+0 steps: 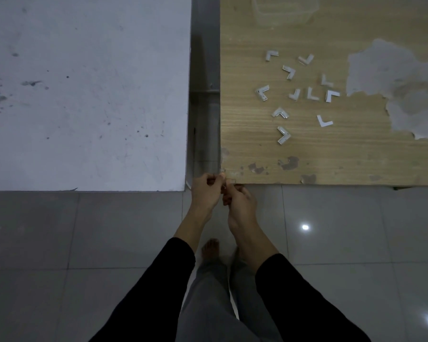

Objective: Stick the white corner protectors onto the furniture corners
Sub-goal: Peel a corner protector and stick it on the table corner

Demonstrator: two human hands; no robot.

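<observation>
Reaching forward with both forearms converging, I hold my left hand (206, 191) and right hand (240, 203) together at the near left corner of the wooden bench (257, 156), with my fingers curled inward. Both grips pinch one small white corner protector (224, 185) at that corner; whether it touches the wood I cannot tell. Loose protectors (283, 135) lie scattered further up the bench top, well apart from my hands.
</observation>
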